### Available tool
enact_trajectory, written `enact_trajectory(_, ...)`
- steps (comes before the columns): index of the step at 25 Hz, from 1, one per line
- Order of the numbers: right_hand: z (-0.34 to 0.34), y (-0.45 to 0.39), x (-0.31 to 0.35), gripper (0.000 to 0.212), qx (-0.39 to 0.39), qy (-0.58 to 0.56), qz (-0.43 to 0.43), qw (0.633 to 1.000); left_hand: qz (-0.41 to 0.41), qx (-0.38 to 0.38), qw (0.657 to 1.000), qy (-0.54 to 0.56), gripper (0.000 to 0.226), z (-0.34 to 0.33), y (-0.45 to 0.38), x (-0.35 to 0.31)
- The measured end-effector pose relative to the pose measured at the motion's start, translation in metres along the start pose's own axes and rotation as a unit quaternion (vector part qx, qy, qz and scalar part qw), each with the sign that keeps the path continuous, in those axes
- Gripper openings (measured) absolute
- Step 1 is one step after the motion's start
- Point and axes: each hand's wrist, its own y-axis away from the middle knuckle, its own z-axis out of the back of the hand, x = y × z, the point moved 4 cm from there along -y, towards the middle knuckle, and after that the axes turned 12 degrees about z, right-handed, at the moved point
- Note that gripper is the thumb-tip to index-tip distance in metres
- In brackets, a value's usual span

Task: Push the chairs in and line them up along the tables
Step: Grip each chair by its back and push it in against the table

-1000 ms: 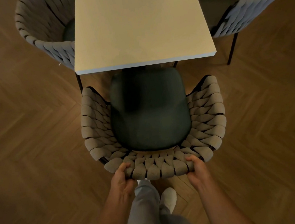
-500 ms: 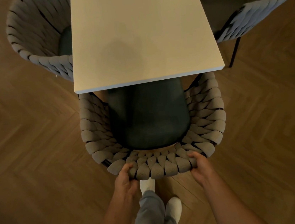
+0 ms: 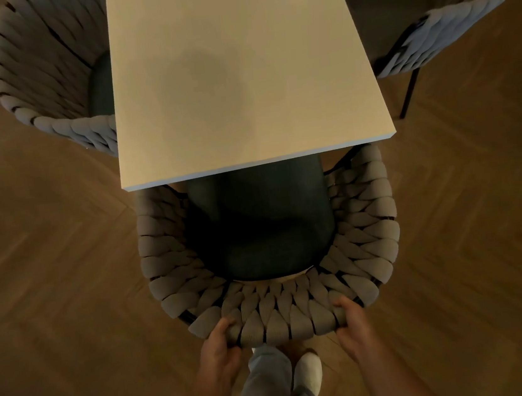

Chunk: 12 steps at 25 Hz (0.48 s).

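Herringbone wood floor (image 3: 46, 257), grey trouser leg (image 3: 267, 391), white shoe (image 3: 307, 373) below it

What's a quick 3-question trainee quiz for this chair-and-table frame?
1. True or false: the front of the near chair's dark seat cushion lies under the table edge.
2. Which hands hold the near chair's woven backrest? A) left only B) right only C) both
3. How many other woven chairs show beside the table?

Key:
1. True.
2. C: left hand and right hand each grip the rim.
3. Two: the far-left chair and the far-right chair.
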Motion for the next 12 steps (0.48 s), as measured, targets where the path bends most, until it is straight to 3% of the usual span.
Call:
enact_trajectory(8, 0.006, 0.007, 0.003, 0.028, -0.002, 0.013, -0.026, 1.000, -0.001, -0.038, 0.999, 0.002, 0.040, 0.006, 0.004, 0.002)
enact_trajectory(12, 0.007, -0.001, 0.006, 0.052, 0.003, 0.037, -0.014, 0.999, -0.003, -0.055, 0.998, 0.009, 0.043, -0.001, 0.002, 0.006)
